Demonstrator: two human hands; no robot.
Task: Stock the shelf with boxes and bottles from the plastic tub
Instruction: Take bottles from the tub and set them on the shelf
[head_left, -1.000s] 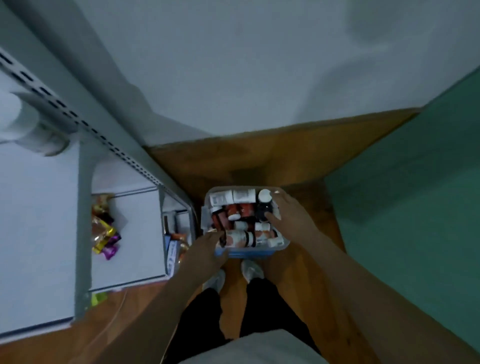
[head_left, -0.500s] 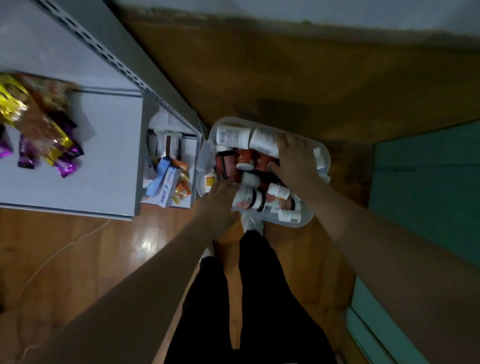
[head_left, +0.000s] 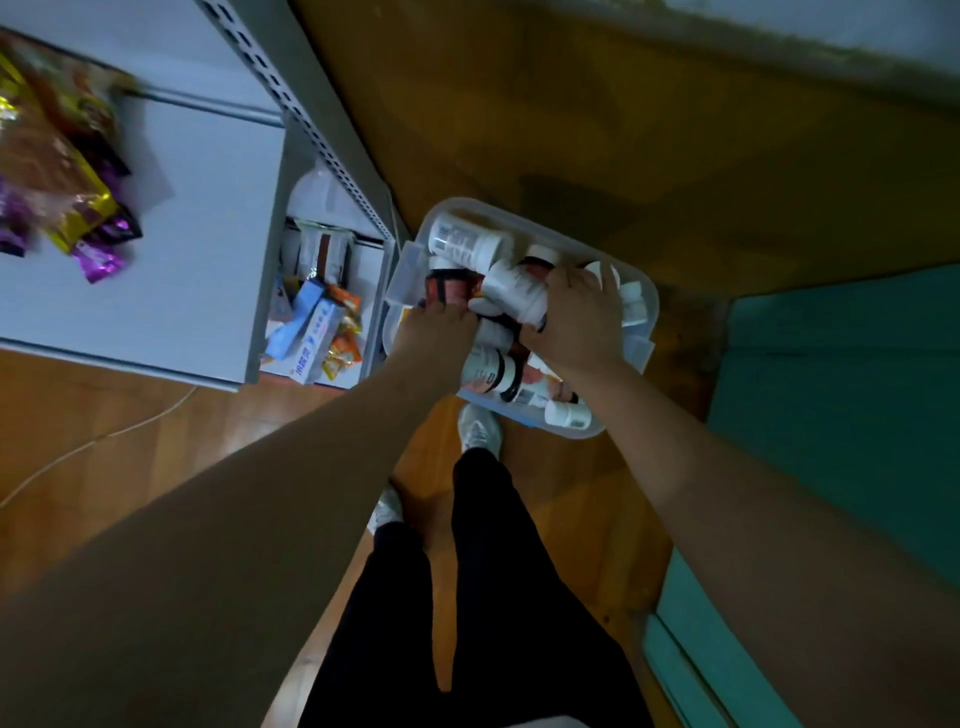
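Bottles fill the plastic tub (head_left: 644, 291) at centre frame, lying on their sides in a loose heap, and both my hands are down among them. My right hand (head_left: 582, 322) has its grip curled over a white bottle (head_left: 511, 293) that lies across the top of the pile. My left hand (head_left: 436, 332) is pressed in just beside it, knuckles up; its fingers are hidden among the bottles, so I cannot tell whether that grip has anything.

I judge these to be light, stiff plastic bottles with smooth, rounded walls, likely to roll and slide against each other when one is pulled out. The barrel is the place to take hold, fingers around the middle, not the cap, which gives less to grasp. Another white bottle (head_left: 462, 241) at the tub's upper left lies free and looks easy to reach next.

The tub sits on a wooden floor (head_left: 597, 130), right by my feet. The shelf (head_left: 208, 208) stands at the left of the frame, its pale board carrying shiny snack packets (head_left: 62, 171) in the upper left. A lower level, just left of the tub, holds small boxes (head_left: 311, 332) and packets. A teal surface (head_left: 841, 395) runs down the right side, and a thin cable (head_left: 104, 436) trails over the floor at lower left.
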